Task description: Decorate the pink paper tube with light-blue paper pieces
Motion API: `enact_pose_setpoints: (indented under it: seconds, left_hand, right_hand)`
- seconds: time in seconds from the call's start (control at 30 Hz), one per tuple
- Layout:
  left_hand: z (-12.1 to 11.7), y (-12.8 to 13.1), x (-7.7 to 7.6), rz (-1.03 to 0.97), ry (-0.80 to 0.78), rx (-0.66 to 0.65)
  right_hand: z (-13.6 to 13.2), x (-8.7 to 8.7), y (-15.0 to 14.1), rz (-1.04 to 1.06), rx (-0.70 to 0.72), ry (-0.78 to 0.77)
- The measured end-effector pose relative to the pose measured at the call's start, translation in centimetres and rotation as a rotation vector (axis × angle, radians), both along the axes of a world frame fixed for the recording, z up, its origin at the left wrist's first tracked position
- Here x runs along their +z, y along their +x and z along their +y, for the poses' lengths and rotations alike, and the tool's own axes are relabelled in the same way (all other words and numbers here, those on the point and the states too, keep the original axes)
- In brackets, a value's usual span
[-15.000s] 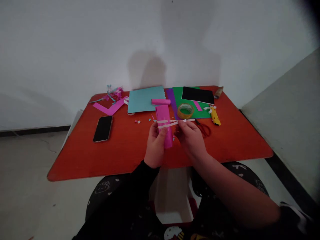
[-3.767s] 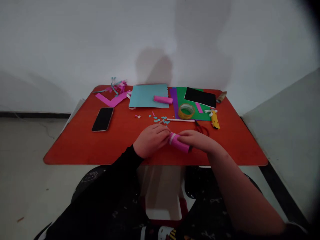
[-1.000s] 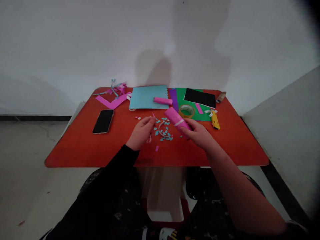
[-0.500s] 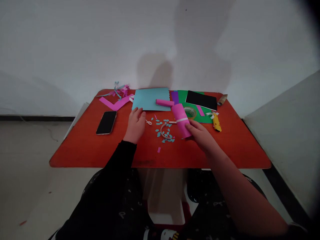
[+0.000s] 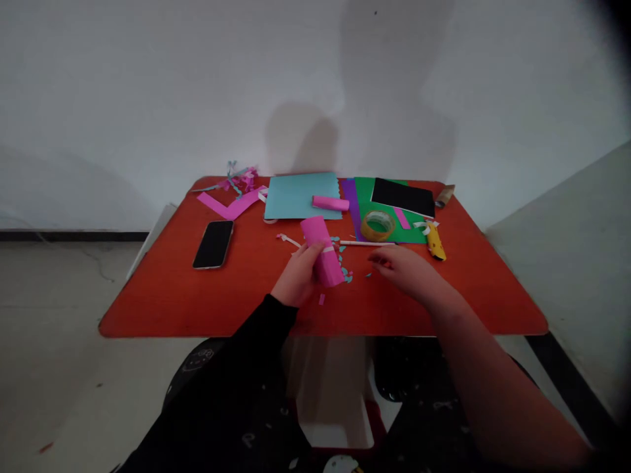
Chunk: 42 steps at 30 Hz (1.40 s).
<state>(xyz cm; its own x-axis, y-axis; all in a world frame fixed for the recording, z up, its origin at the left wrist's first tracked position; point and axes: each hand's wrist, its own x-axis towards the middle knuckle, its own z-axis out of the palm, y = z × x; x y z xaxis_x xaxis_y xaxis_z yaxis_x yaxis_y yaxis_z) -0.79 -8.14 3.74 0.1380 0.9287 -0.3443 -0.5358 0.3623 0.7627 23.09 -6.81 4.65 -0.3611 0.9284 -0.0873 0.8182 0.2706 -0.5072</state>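
Note:
A pink paper roll (image 5: 320, 235) with a thin white band stands tilted over the middle of the table. My left hand (image 5: 300, 270) is closed around its lower left side. To the right, my right hand (image 5: 405, 268) is empty, its fingers loosely bent and a little apart, just above the tabletop. Just beyond those fingers lies a thin white stick (image 5: 362, 243). Small blue paper leaf shapes (image 5: 346, 278) are scattered beneath and beside the roll, which hides part of them.
A light blue sheet (image 5: 290, 197) at the back bears a smaller pink roll (image 5: 330, 203). A tape roll (image 5: 378, 225) sits on green paper near a black tablet-like slab (image 5: 403, 197). A yellow roll (image 5: 434, 242) lies at right, a phone (image 5: 213, 244) at left. The wall borders the table's far edge.
The pink roll has passed from my right hand to my left and moved left. My left hand has closed on it, while my right hand has let go and stays at the right.

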Motion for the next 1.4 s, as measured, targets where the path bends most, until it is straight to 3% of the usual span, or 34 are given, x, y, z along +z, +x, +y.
enact_pose_setpoints:
  seconds: [0.17,0.5,0.6,0.77,0.9,1.2,1.4]
  left_hand:
    - [-0.2,-0.5,-0.3,0.050,0.031,-0.083]
    - [-1.9,0.8,0.1,-0.112,-0.077,-0.167]
    - [-2.2,1.3,-0.2,-0.107,-0.065,-0.202]
    - [-2.4,1.5,-0.3,0.024,0.061,-0.323]
    - [-2.5,1.4,0.0,0.126,0.172,-0.375]
    - [-2.4,0.9,0.5,0.179,0.212,-0.353]
    - [-2.6,1.0,1.0,0.178,0.188,-0.343]
  right_hand:
    - [1.0,-1.7,1.3,-0.257,0.242,-0.003]
    - [0.8,-2.5,-0.2,-0.329,0.188,0.048]
    - [0.5,-2.6,-0.4,-0.189,0.105,0.045]
    - [-0.2,-1.9,-1.2,0.276,-0.042,0.038]
    - [-0.9,-1.0,-2.1,0.568,-0.195,-0.151]
    - [-1.8,-0.3,-3.2,0.975,-0.359,-0.411]
    - [-1.7,-0.5,-3.4,1.051,-0.378,-0.474]
